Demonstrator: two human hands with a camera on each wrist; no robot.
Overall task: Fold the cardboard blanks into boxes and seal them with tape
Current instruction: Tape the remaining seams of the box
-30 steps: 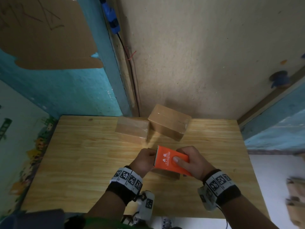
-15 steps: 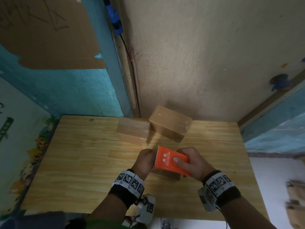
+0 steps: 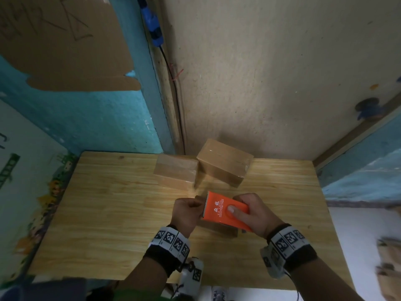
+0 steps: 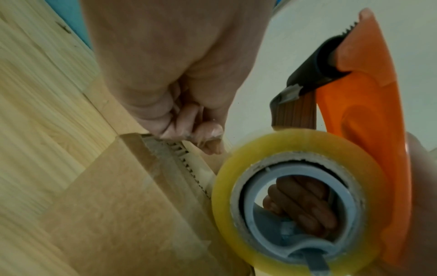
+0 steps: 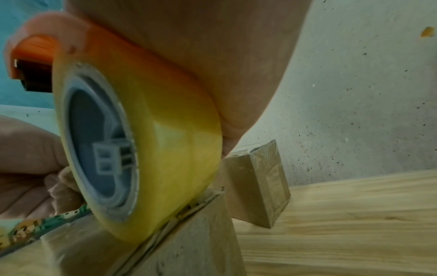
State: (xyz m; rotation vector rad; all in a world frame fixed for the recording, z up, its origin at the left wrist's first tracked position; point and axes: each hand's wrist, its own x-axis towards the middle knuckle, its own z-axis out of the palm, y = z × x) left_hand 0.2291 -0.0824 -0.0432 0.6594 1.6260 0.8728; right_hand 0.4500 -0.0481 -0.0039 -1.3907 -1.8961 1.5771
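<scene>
A small brown cardboard box [image 3: 219, 230] lies on the wooden table [image 3: 108, 203], mostly hidden under my hands. My right hand [image 3: 236, 208] grips an orange tape dispenser [image 3: 219, 207], whose yellowish tape roll [image 5: 153, 130] rests on the box's top seam [image 5: 189, 242]. The left hand [image 3: 196, 205] sits just left of the dispenser's toothed blade. In the left wrist view its curled fingers [image 4: 189, 130] pinch the clear tape end at the box's end edge [image 4: 165, 147]. Fingers of the right hand show through the roll's core [image 4: 305, 205].
Two taped-up boxes stand at the table's back edge near the wall: a flat one [image 3: 175, 173] and a tilted one [image 3: 224, 162] leaning beside it. Loose cardboard pieces [image 3: 388, 263] lie on the floor at the right. A cable [image 3: 173, 105] runs down the wall corner.
Both hands and the dispenser stay almost in the same place over the box. Only the head view has shifted slightly.
</scene>
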